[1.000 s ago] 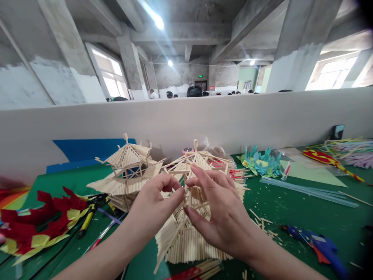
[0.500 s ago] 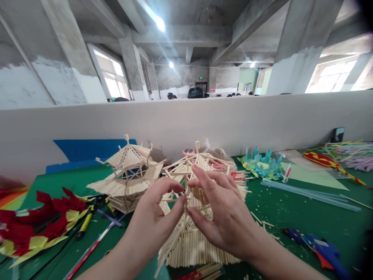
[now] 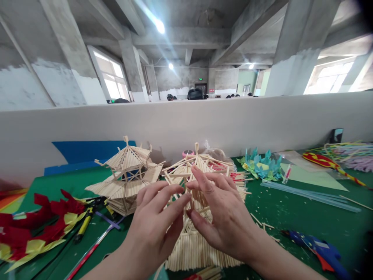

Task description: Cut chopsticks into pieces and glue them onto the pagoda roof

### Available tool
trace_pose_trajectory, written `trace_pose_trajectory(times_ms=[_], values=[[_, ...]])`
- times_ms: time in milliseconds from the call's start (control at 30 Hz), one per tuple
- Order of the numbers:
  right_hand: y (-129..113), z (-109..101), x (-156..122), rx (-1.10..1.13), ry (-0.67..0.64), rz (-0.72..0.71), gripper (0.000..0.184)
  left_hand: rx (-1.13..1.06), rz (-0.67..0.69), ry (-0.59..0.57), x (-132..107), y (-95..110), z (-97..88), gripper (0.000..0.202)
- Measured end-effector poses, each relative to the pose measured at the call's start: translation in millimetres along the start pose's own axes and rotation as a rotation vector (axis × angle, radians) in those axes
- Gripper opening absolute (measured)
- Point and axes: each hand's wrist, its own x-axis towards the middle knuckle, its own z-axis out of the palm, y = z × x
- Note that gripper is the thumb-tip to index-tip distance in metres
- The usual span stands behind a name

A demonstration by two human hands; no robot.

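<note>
A pavilion model [image 3: 201, 249] built of pale wooden sticks stands in front of me, with a wide stick roof below and an open frame above. At that upper frame, my left hand [image 3: 159, 217] is closed, its curled fingertips against the thin sticks. Across from it, my right hand [image 3: 217, 210] bends its thumb and fingers around the same frame, the index finger raised. The fingertips of both hands nearly meet, and the exact contact is partly hidden. A similar finished-looking stick pavilion [image 3: 125, 182] rests to the left.
A blue glue gun [image 3: 316, 247] lies at right, near loose stick pieces [image 3: 262, 221]. Blue paper flower [image 3: 262, 165], pale blue strips [image 3: 309, 196] and a red-yellow item [image 3: 323, 161] sit farther back. Red and yellow paper petals [image 3: 43, 227] are at left. A white partition [image 3: 186, 120] borders the green table.
My left hand has turned over more, its back now facing me and its fingers covering more of the frame. My right hand stays almost in place.
</note>
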Motion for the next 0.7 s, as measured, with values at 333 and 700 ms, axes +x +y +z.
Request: trace_pose_trajectory(times_ms=[333, 700], values=[[0.4, 3.2, -2.3, 0.015, 0.062, -0.013, 0.073, 0.012, 0.028, 0.018, -6.1, -0.3, 3.5, 0.035], [3.9, 2.9, -3.3, -0.026, 0.077, 0.014, 0.076, -0.02, 0.003, 0.034, -4.6, -1.0, 5.3, 0.034]])
